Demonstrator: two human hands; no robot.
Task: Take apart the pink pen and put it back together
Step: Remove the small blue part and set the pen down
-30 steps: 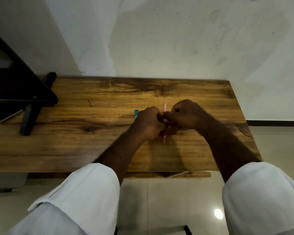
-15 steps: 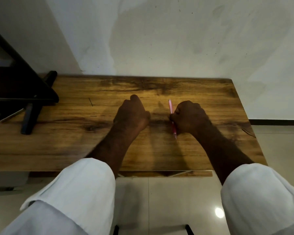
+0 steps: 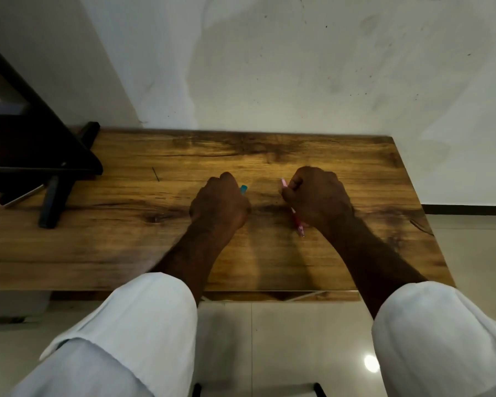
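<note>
Gripping the pen (image 3: 299, 224), the right hand (image 3: 318, 197) rests on the table (image 3: 126, 239). The left hand (image 3: 218, 206) curls by a teal piece (image 3: 243, 189), hold unclear.

The slim pink pen (image 3: 297, 224) slants through the gripping right hand (image 3: 318, 199), tip nearest the person, low over the table (image 3: 269, 262).

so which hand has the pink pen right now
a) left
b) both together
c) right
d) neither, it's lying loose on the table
C: the right hand is curled round the pink pen, whose two ends stick out of the fist, while the left hand sits apart from it, next to a small teal piece.
</note>
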